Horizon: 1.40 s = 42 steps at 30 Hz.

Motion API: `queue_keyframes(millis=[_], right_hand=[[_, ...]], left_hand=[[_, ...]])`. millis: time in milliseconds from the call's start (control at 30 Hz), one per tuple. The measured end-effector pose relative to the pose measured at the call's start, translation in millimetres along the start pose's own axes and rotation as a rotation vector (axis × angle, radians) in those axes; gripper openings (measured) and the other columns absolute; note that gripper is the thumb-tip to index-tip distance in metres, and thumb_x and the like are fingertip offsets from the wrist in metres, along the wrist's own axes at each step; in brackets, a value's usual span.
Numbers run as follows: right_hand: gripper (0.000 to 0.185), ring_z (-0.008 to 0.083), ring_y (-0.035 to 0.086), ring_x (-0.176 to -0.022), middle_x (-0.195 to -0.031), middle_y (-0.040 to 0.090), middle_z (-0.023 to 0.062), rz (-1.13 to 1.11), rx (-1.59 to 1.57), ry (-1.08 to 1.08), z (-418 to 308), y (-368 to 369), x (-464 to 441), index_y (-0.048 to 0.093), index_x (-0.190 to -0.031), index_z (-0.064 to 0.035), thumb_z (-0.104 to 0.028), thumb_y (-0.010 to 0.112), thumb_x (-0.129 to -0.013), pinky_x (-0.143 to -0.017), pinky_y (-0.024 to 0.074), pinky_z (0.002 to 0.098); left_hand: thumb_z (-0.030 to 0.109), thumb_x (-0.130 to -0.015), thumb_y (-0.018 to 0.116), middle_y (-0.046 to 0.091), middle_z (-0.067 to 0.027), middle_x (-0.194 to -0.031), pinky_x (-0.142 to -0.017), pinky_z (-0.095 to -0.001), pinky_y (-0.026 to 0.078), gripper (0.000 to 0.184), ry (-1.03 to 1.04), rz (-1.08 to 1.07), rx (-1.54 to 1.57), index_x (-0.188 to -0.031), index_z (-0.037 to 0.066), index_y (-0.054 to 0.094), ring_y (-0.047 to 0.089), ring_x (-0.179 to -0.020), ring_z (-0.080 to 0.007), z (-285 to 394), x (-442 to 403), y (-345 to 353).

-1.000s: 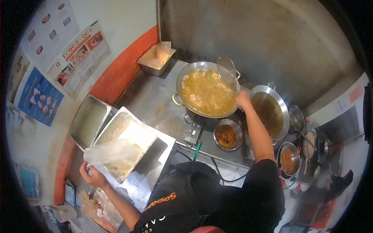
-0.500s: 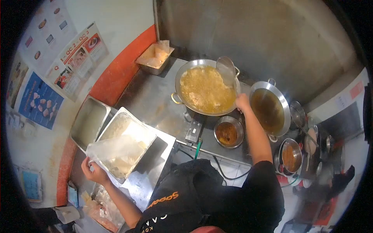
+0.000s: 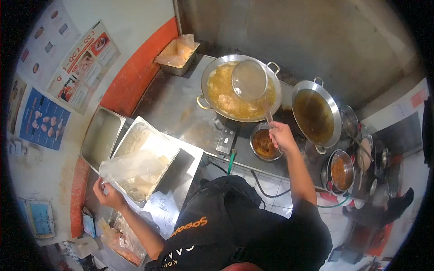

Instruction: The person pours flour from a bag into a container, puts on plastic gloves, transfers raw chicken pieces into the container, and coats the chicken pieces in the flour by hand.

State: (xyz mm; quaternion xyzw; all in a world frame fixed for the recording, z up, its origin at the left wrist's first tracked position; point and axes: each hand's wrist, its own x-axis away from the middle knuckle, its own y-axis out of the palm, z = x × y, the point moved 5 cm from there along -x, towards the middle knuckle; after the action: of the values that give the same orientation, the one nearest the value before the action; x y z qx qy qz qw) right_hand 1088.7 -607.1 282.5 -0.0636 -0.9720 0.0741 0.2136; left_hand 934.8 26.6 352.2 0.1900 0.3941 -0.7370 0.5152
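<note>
My right hand point(image 3: 281, 136) is closed around the long handle of a fine-mesh skimmer point(image 3: 249, 80). Its round head lies over the large wok point(image 3: 205, 90), where food fries in bubbling oil point(image 3: 221, 100); I cannot tell whether the mesh touches the oil. Between the thumb and fingers of my left hand point(image 3: 108, 195) is the end of a clear plastic bag point(image 3: 133, 167). The bag stretches over a metal pan point(image 3: 175, 156) holding pale flour point(image 3: 151, 142). Beneath my right wrist sits a steel bowl point(image 3: 266, 142) of brown liquid with dark bits.
A second wok point(image 3: 333, 122) of darker oil stands to the right. Beyond it are a bowl of orange-brown crumbs point(image 3: 341, 170) and another strainer point(image 3: 348, 121). A deep steel pan point(image 3: 103, 135) sits at the left wall; a bagged tub point(image 3: 177, 56) is at the back.
The skimmer has swung left from the wok's right rim to over its middle, its face turned flatter. My right hand has drawn back towards me. My left hand keeps its grip on the bag.
</note>
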Motion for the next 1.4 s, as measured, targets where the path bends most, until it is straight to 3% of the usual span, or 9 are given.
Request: queue_keyframes(millis=[167, 500, 767, 1100, 1167, 1200, 1267, 1400], right_hand=[[0.036, 0.0117, 0.047, -0.041, -0.062, 0.054, 0.0052, -0.004, 0.260, -0.070, 29, 8, -1, 0.058, -0.123, -0.0004, -0.004, 0.051, -0.088, -0.034, 0.0364, 0.0292], [0.035, 0.0128, 0.047, -0.041, -0.062, 0.054, 0.0044, -0.083, 0.286, -0.079, 5, 4, 29, 0.058, -0.122, -0.0006, -0.005, 0.051, -0.088, -0.036, 0.0366, 0.0294], [0.032, 0.0128, 0.056, -0.055, -0.063, 0.058, 0.0045, -0.060, 0.476, -0.166, -10, 9, 48, 0.061, -0.116, -0.0001, -0.005, 0.054, -0.086, -0.054, 0.0449, 0.0300], [0.033, 0.0160, 0.056, -0.050, -0.065, 0.060, 0.0085, 0.024, 0.380, -0.099, 12, 18, 36, 0.062, -0.117, -0.0003, -0.004, 0.055, -0.085, -0.048, 0.0448, 0.0320], [0.033, 0.0188, 0.055, -0.047, -0.065, 0.060, 0.0105, 0.008, 0.519, -0.360, 13, 23, 27, 0.062, -0.116, -0.0010, -0.004, 0.055, -0.085, -0.045, 0.0445, 0.0339], [0.033, 0.0188, 0.055, -0.047, -0.065, 0.060, 0.0105, 0.008, 0.519, -0.359, 9, 23, 28, 0.062, -0.116, -0.0010, -0.004, 0.055, -0.085, -0.045, 0.0445, 0.0339], [0.033, 0.0185, 0.058, -0.052, -0.066, 0.061, 0.0114, -0.024, 0.516, -0.129, 6, 25, 34, 0.063, -0.116, -0.0022, -0.004, 0.055, -0.084, -0.050, 0.0475, 0.0350], [0.033, 0.0233, 0.063, -0.062, -0.070, 0.063, 0.0155, -0.014, 0.564, -0.073, -1, 28, 44, 0.063, -0.114, -0.0024, -0.006, 0.056, -0.082, -0.060, 0.0499, 0.0379]], left_hand=[[-0.005, -0.080, 0.055, 0.065, -0.0115, -0.099, -0.081, -0.0313, 0.048, 0.023, 0.011, 0.012, 0.078, -0.101, -0.002, 0.064, 0.062, -0.092, -0.0221, 6, -1, 9], [-0.004, -0.083, 0.058, 0.065, -0.0114, -0.098, -0.082, -0.0314, 0.048, 0.019, 0.053, 0.008, 0.023, -0.101, -0.002, 0.064, 0.061, -0.092, -0.0222, 7, 0, 9], [-0.002, -0.083, 0.058, 0.065, -0.0110, -0.099, -0.082, -0.0317, 0.047, 0.019, 0.022, 0.011, 0.011, -0.100, -0.002, 0.064, 0.061, -0.092, -0.0223, -1, -2, 4], [-0.002, -0.081, 0.057, 0.065, -0.0096, -0.097, -0.080, -0.0319, 0.047, 0.021, -0.014, 0.030, 0.035, -0.100, 0.000, 0.065, 0.061, -0.092, -0.0218, -11, -1, -2], [-0.003, -0.081, 0.056, 0.065, -0.0096, -0.098, -0.080, -0.0318, 0.046, 0.022, -0.005, 0.024, 0.008, -0.100, 0.000, 0.065, 0.061, -0.091, -0.0217, -10, -2, -4], [-0.003, -0.080, 0.056, 0.065, -0.0096, -0.098, -0.080, -0.0317, 0.046, 0.022, 0.006, 0.021, -0.018, -0.100, 0.000, 0.065, 0.061, -0.091, -0.0216, -9, -3, -5], [-0.003, -0.080, 0.056, 0.065, -0.0096, -0.098, -0.080, -0.0317, 0.046, 0.022, 0.010, 0.025, -0.010, -0.100, 0.000, 0.065, 0.061, -0.091, -0.0218, -10, -3, -6], [-0.003, -0.080, 0.056, 0.065, -0.0102, -0.098, -0.082, -0.0324, 0.047, 0.022, 0.021, 0.035, -0.009, -0.100, 0.000, 0.065, 0.061, -0.092, -0.0225, -10, -6, -10]])
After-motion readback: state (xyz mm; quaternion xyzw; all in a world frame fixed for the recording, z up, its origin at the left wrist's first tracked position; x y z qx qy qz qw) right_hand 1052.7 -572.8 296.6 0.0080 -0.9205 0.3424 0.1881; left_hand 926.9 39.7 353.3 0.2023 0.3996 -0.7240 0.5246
